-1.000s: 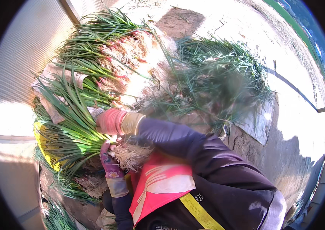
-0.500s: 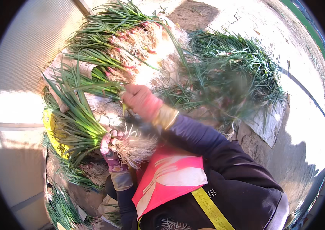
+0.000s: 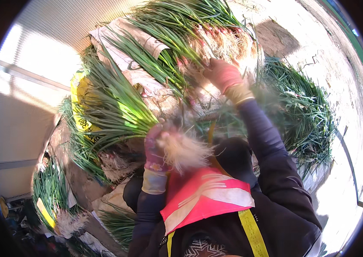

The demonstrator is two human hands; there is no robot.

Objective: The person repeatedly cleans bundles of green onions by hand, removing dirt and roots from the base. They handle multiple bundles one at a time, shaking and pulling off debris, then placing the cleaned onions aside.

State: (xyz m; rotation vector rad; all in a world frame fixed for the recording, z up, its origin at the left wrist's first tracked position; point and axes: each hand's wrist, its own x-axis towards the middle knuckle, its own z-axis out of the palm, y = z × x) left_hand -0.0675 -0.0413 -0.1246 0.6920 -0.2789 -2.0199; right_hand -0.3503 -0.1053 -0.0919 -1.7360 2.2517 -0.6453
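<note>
My left hand [image 3: 155, 150], in a purple flowered glove, is closed round the base of a thick bunch of spring onions [image 3: 123, 105]. Their green leaves fan out to the upper left, and the pale roots hang to the right, blurred by motion. My right hand [image 3: 225, 78], in a pinkish glove with a cream cuff, reaches out to the far pile of spring onions [image 3: 168, 34]. Its fingers are pinched on stems near the reddish bases, beside the whitish roots [image 3: 222, 45]. The fingertips are partly hidden.
A pale cloth sack [image 3: 145, 38] lies among the onions, with a yellow printed sack [image 3: 78, 96] at the left. Loose green leaves [image 3: 307, 96] are heaped at the right. Another onion bundle [image 3: 51, 188] lies lower left, near a mesh-topped wall [image 3: 14, 124].
My right hand has moved away from the left one, out to the far pile. My left hand still grips its bunch, now slightly higher. The view has shifted.
</note>
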